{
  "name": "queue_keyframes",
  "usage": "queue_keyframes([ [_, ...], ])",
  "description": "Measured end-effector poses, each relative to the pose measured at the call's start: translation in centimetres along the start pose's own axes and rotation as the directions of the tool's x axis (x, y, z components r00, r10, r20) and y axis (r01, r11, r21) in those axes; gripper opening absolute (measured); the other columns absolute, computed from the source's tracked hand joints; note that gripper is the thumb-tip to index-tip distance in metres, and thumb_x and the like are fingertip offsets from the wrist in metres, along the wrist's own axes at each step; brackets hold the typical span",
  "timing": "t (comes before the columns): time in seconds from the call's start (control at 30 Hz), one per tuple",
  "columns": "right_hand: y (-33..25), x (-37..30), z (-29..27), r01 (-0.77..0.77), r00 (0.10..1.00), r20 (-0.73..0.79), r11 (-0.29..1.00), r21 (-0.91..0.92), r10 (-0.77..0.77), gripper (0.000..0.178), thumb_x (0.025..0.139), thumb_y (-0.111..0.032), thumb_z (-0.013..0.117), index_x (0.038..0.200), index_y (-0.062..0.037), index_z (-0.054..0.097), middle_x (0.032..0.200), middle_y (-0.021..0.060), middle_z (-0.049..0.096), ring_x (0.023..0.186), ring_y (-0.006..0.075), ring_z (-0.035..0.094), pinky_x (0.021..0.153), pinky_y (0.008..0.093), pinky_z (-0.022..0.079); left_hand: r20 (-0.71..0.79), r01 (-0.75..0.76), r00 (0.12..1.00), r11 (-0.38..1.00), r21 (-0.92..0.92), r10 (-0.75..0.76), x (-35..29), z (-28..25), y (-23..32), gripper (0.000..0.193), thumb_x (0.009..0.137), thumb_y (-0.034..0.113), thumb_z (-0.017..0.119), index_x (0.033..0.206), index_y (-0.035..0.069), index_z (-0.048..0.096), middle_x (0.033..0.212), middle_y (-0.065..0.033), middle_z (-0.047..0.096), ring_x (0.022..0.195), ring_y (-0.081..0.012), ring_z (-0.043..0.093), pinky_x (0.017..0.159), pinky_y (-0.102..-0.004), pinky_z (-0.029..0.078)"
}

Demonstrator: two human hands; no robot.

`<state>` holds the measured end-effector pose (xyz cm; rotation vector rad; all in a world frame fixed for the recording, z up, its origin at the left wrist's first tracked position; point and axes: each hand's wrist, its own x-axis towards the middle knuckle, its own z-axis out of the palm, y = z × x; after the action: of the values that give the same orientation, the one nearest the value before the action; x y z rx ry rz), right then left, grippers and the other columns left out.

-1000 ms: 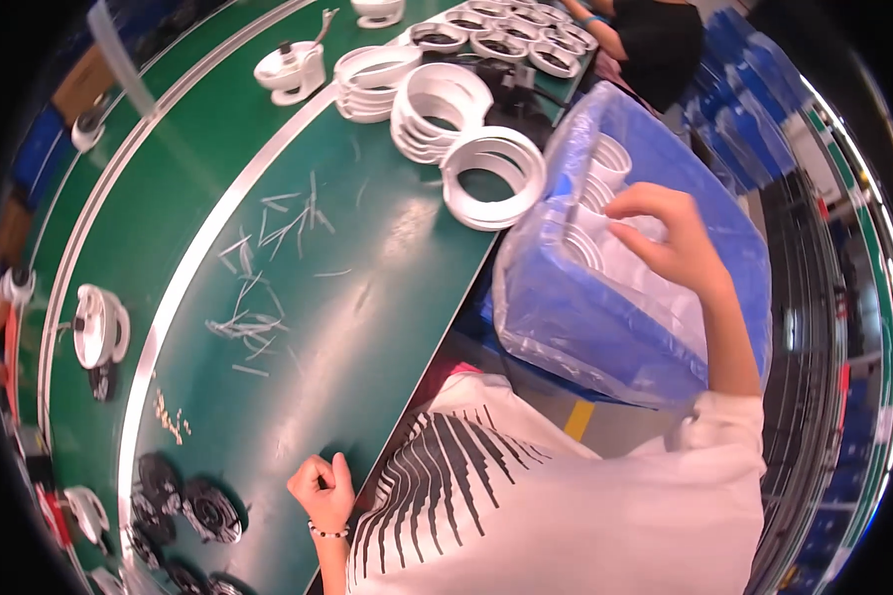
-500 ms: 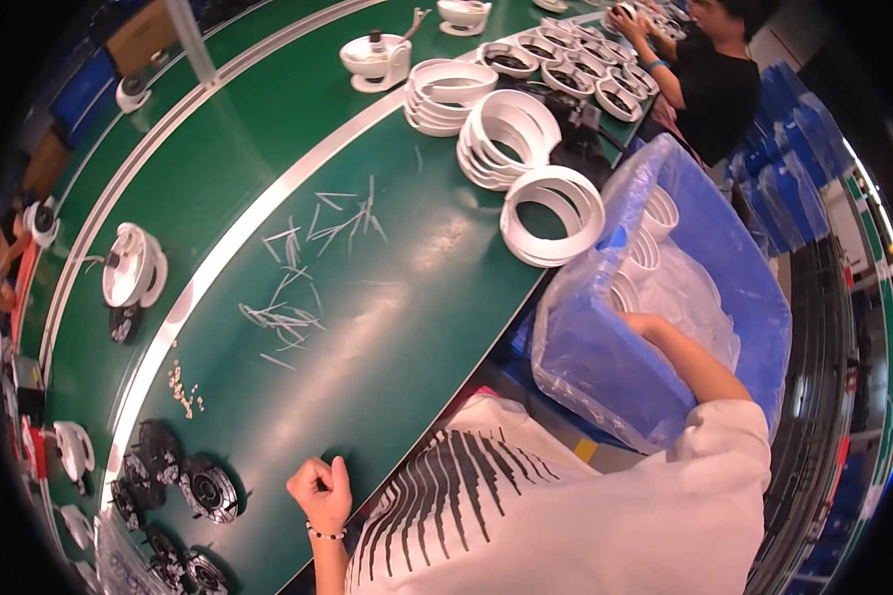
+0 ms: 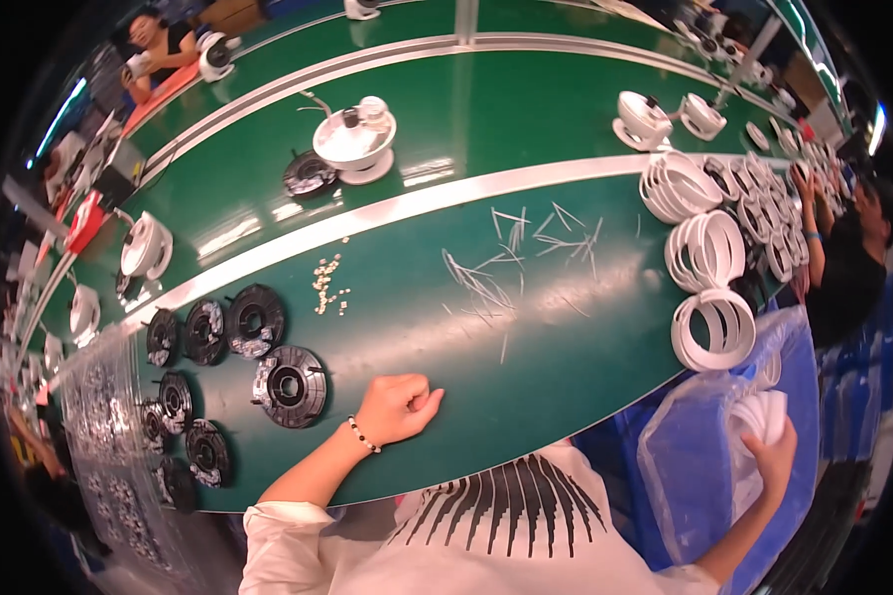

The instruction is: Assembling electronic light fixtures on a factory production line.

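Observation:
My left hand (image 3: 399, 408) rests near the front edge of the green table (image 3: 417, 347), curled into a loose fist with nothing visible in it. My right hand (image 3: 772, 458) reaches out at the right and grips white plastic rings (image 3: 761, 412) over the blue bin; how many it holds I cannot tell. Clear plastic film (image 3: 687, 446) lines that bin (image 3: 799, 397). On the table just beyond it, stacked white rings (image 3: 681, 337) stand at the right end. Black round parts (image 3: 290, 387) with slotted faces lie left of my left hand.
Thin clear strips (image 3: 478, 283) and small cream bits (image 3: 324, 283) lie scattered mid-table. Beyond the pale rail (image 3: 446, 191) stand white round-bodied units (image 3: 354, 144). Bagged parts (image 3: 104, 416) sit at the left end. Co-workers (image 3: 858, 258) are at the far right and far left.
My view has swung left, showing more of the table's left end. My right hand, whose fingers were hidden inside the bin, now shows with white rings in its grip. The left stays curled.

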<state>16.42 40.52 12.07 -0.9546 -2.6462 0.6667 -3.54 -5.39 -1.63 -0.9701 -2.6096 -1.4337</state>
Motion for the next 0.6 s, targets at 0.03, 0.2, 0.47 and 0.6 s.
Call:
queue_keyframes([
  [0.03,-1.6,-0.8,-0.5,0.019,0.985,-0.168,0.996,-0.087,-0.034,0.058,0.054,-0.011,0.075,0.104,0.0051,0.05,0.094,0.0094,0.058,0.086,0.0181,0.054,0.079,0.03,0.042,-0.009,0.0,1.0,1.0,-0.001,0.0,0.1,0.1,0.0,0.032,0.07,0.008,0.062,0.051,0.006,0.035,0.045,-0.0058,0.038,0.037,-0.0211,0.041,0.038,-0.0305,0.033],
  [0.2,-10.7,2.1,3.7,0.319,0.582,-0.813,0.921,0.224,-0.003,0.033,0.068,-0.008,0.069,0.096,0.0054,0.058,0.089,0.0124,0.061,0.076,0.0187,0.058,0.071,0.0306,0.047,-0.042,0.041,0.998,0.997,-0.07,-0.044,1.2,-0.3,-0.6,0.033,0.069,0.006,0.062,0.05,0.005,0.035,0.044,-0.0059,0.039,0.037,-0.0188,0.04,0.038,-0.0277,0.031],
  [0.47,-16.6,20.9,22.5,-0.32,0.928,0.142,-0.538,0.78,-0.346,0.008,0.075,-0.013,0.054,0.076,-0.0051,0.053,0.069,0.007,0.055,0.071,0.0219,0.055,0.077,0.0424,0.043,-0.031,0.027,0.999,1.0,0.009,-0.027,0.7,-0.2,-0.5,0.03,0.07,0.013,0.062,0.05,0.006,0.04,0.046,-0.0074,0.044,0.039,-0.0218,0.045,0.039,-0.0306,0.035],
  [0.6,-18.1,21.0,27.7,-0.351,0.933,0.336,-0.538,0.766,-0.129,0.02,0.073,-0.012,0.052,0.091,-0.0021,0.055,0.078,0.0089,0.058,0.074,0.0241,0.055,0.085,0.0466,0.041,-0.061,0.038,0.997,0.999,-0.023,-0.039,-0.5,-0.1,-1.4,0.031,0.072,0.014,0.06,0.053,0.005,0.037,0.046,-0.0078,0.042,0.042,-0.0236,0.045,0.041,-0.0325,0.036],
])
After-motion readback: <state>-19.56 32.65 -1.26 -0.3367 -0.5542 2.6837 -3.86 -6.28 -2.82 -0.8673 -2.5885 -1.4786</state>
